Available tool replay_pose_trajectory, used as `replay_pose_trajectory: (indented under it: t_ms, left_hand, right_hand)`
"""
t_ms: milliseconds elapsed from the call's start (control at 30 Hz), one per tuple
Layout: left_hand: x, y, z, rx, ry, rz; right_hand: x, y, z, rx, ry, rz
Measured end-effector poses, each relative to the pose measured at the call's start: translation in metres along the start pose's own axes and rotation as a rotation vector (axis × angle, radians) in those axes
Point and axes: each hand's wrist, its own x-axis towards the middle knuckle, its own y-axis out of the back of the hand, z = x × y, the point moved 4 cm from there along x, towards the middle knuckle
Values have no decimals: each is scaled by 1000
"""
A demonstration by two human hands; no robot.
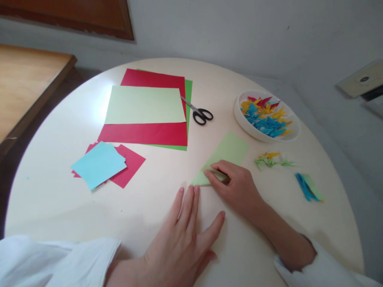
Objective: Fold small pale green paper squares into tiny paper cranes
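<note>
A pale green sheet of paper (229, 147) lies in front of me, its near end folded over into a slanted edge. My left hand (188, 239) rests flat with the fingers spread, its fingertips touching the sheet's near left corner. Over the folded part, my right hand (236, 183) is closed, thumb and index finger drawn together on the paper. The palm hides part of the fold and the sheet's right edge. Right of this hand lie small folded pale green and yellow paper pieces (271, 162), near a bundle of blue and green paper strips (308, 187).
A white bowl (243, 126) of folded red, yellow and blue paper cranes stands at the right. Black-handled scissors (200, 113) touch a stack of large sheets (143, 107). Smaller blue and red squares (100, 163) lie left on the round table (60, 219). A wooden table (30, 75) stands beyond.
</note>
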Motion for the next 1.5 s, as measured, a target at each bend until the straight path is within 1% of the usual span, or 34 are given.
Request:
replay_pose_trajectory:
  t_ms: [167,233,433,767,967,1100,1500]
  left_hand:
    - [0,0,0,1,-1,4]
    - [0,0,-1,-2,-1,7]
    - [1,-2,0,-7,-1,5]
    - [-1,-2,0,-17,-6,1]
    - [-1,-1,0,-21,0,-25]
    - [-1,-1,0,-23,-6,-17]
    - [2,-1,-3,-35,-9,-25]
  right_hand:
    - [-1,0,4,42,-99,20]
    - [-1,0,4,51,-116,18]
    - [0,1,0,28,-43,3]
    - [0,1,1,47,-50,-4]
    - [1,1,0,42,-57,-7]
    - [1,1,0,39,-66,-16]
    - [1,0,0,37,-51,-19]
